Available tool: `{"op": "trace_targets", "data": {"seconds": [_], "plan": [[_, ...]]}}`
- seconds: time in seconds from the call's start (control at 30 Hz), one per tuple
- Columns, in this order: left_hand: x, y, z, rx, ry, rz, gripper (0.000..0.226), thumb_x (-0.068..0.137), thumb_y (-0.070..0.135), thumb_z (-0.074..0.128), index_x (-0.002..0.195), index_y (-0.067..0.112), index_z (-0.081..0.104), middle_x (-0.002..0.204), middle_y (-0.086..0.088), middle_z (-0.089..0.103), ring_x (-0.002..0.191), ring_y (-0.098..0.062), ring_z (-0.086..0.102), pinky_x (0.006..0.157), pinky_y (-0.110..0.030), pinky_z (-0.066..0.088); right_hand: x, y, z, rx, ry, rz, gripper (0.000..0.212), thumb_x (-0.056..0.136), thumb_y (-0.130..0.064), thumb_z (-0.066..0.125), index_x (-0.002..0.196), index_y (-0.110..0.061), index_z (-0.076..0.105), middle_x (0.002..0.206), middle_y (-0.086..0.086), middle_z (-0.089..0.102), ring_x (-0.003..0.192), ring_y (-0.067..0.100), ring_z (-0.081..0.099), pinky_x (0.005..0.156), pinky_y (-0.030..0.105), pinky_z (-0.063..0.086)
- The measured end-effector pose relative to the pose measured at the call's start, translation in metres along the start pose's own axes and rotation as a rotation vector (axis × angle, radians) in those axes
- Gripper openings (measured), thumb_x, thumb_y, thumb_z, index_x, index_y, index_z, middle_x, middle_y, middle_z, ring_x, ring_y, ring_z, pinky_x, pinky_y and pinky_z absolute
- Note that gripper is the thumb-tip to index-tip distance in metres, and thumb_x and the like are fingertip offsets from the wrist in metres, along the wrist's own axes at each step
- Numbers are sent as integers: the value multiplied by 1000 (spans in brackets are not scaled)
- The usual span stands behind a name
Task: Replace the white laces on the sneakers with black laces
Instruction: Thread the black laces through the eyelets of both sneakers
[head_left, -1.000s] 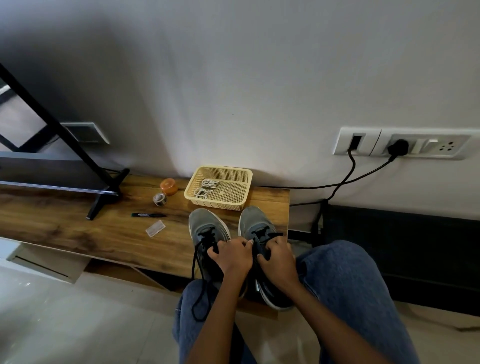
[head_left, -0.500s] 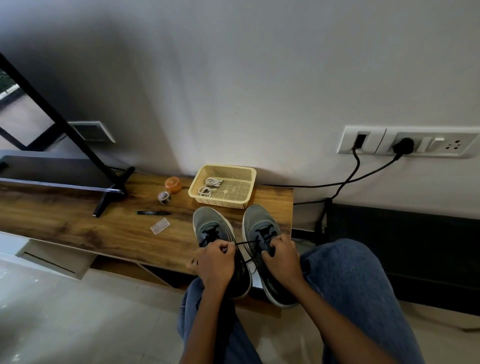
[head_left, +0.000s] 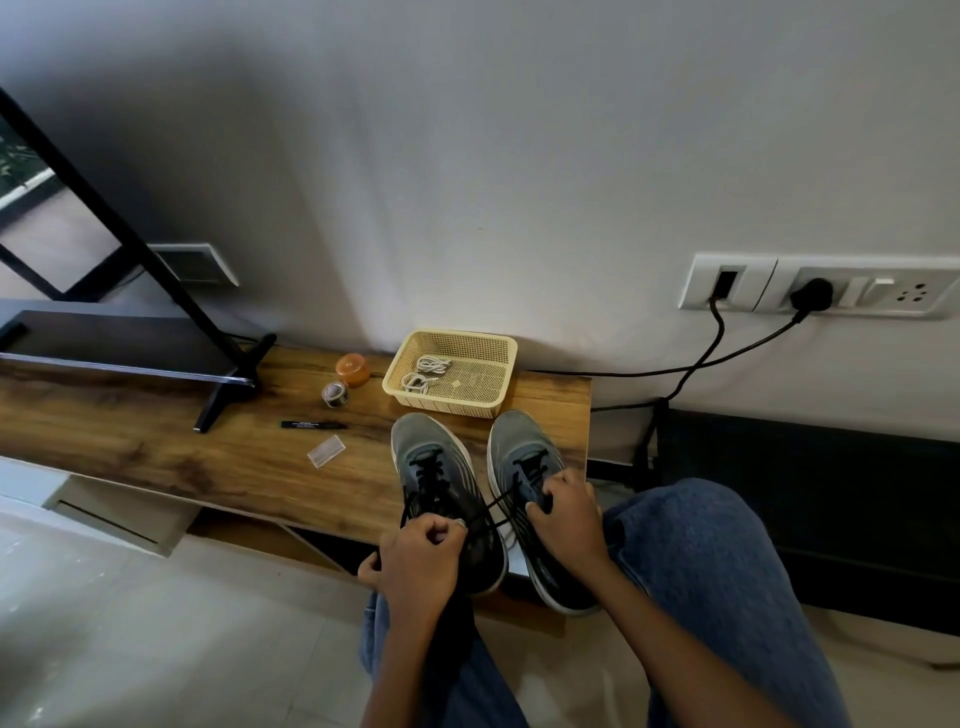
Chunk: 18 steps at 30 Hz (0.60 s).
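Sneakers (head_left: 488, 499) sit side by side on the wooden bench's (head_left: 208, 457) near edge, both carrying black lace (head_left: 496, 512). Right hand (head_left: 563, 514) pinches the right shoe's lacing; left hand (head_left: 421, 561) grips the strand drawn taut across. Best to pull evenly, keeping the lace flat.

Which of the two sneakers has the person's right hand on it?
The sneaker on the right, nearest the table's end. The right hand rests on its tongue area, pinching the black lace, while the left hand pulls that lace across the other sneaker.

Wood-grain table (head_left: 156, 447), perforated plastic basket (head_left: 498, 384)
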<state>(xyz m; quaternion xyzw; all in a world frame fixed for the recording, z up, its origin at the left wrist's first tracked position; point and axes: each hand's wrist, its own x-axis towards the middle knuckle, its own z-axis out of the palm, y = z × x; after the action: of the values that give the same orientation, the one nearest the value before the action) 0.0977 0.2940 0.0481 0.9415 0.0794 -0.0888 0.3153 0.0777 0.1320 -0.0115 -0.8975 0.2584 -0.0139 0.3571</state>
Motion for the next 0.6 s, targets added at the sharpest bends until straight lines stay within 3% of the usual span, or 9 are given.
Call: {"op": "trace_targets", "data": {"seconds": [0.2,0.4,0.53,0.6], "plan": [[-4,-1,2,170,-41,63,19,90,42,54,75,36,65,75,18,58,101,-9,50,101,-39,22,1,-1,0,20,12,5,19,88,-25,59,81,-16,44,97,-3,38,108,23,43,93,42,42],[-1,14,7,247,37,198,19,95,45,47,104,37,62,113,8,54,117,-15,41,97,-37,18,1,1,0,38,38,4,18,88,-25,60,82,-17,46,96,-4,39,107,22,43,92,42,42],[14,35,25,152,74,342,22,98,34,46,108,29,65,108,6,63,111,-15,47,98,-39,24,0,1,3,16,51,-5,13,89,-25,60,90,-15,52,102,-3,42,110,21,42,94,40,41],[26,47,35,232,43,372,26,100,34,42,111,29,65,107,7,65,109,-14,49,96,-37,22,0,1,4,13,59,-1,15,88,-26,60,94,-12,55,108,1,47,110,22,42,94,39,41]]}}
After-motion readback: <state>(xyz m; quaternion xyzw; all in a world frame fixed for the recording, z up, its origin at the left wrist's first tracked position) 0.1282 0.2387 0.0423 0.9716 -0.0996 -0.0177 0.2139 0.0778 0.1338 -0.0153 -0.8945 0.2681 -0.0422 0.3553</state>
